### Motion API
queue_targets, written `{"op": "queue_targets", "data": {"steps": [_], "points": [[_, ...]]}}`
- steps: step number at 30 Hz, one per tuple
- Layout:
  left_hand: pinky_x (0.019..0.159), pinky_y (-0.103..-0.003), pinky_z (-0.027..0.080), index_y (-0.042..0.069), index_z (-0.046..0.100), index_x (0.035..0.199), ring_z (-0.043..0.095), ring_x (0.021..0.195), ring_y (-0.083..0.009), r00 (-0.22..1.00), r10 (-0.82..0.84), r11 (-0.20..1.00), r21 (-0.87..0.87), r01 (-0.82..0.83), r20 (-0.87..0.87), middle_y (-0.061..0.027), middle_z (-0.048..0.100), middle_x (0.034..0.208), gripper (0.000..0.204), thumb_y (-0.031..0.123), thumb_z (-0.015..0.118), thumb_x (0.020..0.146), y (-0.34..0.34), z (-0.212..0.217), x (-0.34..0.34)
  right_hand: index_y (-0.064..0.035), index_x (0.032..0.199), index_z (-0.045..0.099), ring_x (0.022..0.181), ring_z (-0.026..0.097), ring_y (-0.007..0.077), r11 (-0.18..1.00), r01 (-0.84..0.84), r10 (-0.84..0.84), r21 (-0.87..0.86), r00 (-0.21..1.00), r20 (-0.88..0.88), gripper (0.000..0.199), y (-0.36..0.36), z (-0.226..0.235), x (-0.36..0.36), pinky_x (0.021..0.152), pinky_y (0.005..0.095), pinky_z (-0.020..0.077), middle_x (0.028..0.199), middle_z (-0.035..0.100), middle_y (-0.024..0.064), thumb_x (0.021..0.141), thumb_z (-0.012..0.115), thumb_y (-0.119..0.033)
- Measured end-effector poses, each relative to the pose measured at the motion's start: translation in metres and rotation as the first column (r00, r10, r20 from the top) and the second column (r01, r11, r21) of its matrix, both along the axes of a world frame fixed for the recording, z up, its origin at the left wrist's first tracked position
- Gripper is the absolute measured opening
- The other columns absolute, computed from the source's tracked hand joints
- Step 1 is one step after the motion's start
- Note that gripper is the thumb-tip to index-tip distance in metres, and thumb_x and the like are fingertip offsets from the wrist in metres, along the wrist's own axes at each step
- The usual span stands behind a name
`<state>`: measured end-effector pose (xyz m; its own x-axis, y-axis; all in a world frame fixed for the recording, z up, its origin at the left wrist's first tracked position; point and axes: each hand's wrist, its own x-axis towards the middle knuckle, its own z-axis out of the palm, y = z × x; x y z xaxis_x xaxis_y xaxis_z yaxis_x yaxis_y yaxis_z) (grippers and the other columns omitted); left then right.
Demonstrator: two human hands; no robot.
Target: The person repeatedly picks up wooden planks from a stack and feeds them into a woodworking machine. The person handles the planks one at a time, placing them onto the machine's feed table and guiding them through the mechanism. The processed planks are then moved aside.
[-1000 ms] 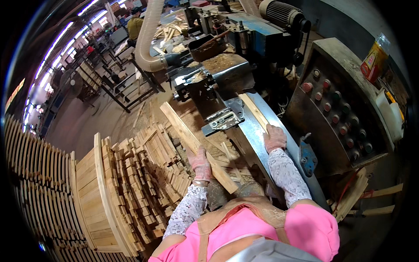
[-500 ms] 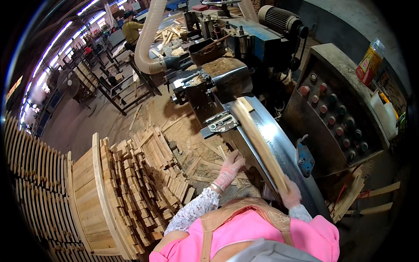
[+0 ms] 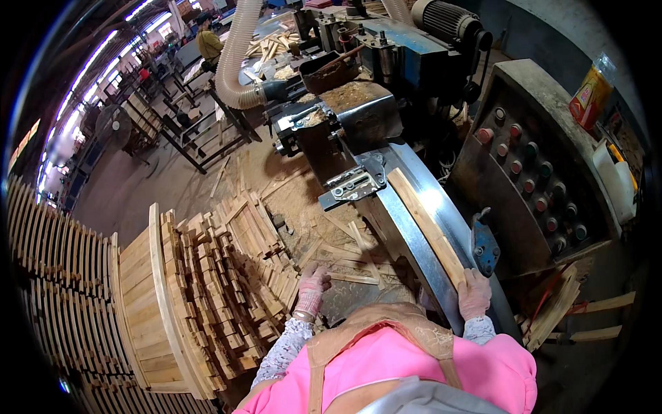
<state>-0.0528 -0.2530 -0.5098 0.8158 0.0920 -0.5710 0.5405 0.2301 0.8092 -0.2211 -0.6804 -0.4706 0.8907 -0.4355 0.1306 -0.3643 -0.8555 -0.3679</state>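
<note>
Two gloved hands [image 3: 312,290], one plank [image 3: 425,224]

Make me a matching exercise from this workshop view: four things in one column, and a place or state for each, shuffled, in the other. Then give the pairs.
Things:
1. right hand
2. left hand
3. wooden slat
4. dust hose

Places or states:
A. lies lengthwise on the shiny metal feed table
B. ribbed, pale, curving down into the machine
C. grips the near end of the slat
D. empty, over the heap of cut slats

Pairs: 1-C, 2-D, 3-A, 4-B
</note>
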Motion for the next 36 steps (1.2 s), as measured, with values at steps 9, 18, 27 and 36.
{"op": "queue_targets", "data": {"steps": [9,18,27,36], "points": [[0.077,-0.033,0.058,-0.004,0.049,0.149,0.068,0.087,-0.0207,0.937,-0.217,0.916,0.389,0.099,0.272,-0.0144,0.068,0.109,0.063,0.028,0.068,0.098,0.017,0.060,0.041,-0.0056,0.132,0.068,0.108,0.067,0.0433,0.982,0.180,-0.179,-0.053,0.983,0.035,0.055,0.018,-0.026,0.056,0.096,0.0548,0.0523,0.112,0.072,0.0214,0.083,0.079,-0.028],[0.100,-0.040,0.056,0.006,0.054,0.147,0.068,0.118,-0.0314,0.818,-0.420,0.527,0.839,-0.133,0.394,-0.0221,0.067,0.133,0.063,0.039,0.071,0.096,0.115,0.283,0.107,-0.0067,0.146,0.059,0.116,0.063,0.0480,0.990,0.090,-0.060,-0.112,0.967,0.249,0.058,0.002,-0.078,0.047,0.100,0.0556,0.0496,0.128,0.067,0.0284,0.093,0.069,-0.030],[0.105,-0.042,0.054,0.014,0.051,0.154,0.066,0.122,-0.0323,0.986,-0.129,-0.193,0.973,-0.131,0.107,-0.0201,0.062,0.145,0.066,0.036,0.066,0.094,0.351,0.317,0.044,-0.0170,0.155,0.049,0.110,0.065,0.0456,0.985,0.152,-0.156,0.087,0.986,0.050,0.059,0.040,-0.038,0.261,0.094,0.0554,0.0505,0.121,0.069,0.0257,0.100,0.064,-0.033],[0.092,-0.052,0.055,0.005,0.070,0.124,0.070,0.106,-0.0396,0.876,0.481,-0.164,0.986,0.043,0.042,-0.0219,0.073,0.119,0.046,0.030,0.068,0.085,0.605,0.261,-0.087,-0.0212,0.154,0.052,0.117,0.061,0.0417,0.965,0.062,-0.051,-0.254,0.997,0.049,0.062,0.016,-0.083,0.069,0.099,0.0521,0.0508,0.129,0.066,0.0171,0.096,0.068,-0.033]]}}
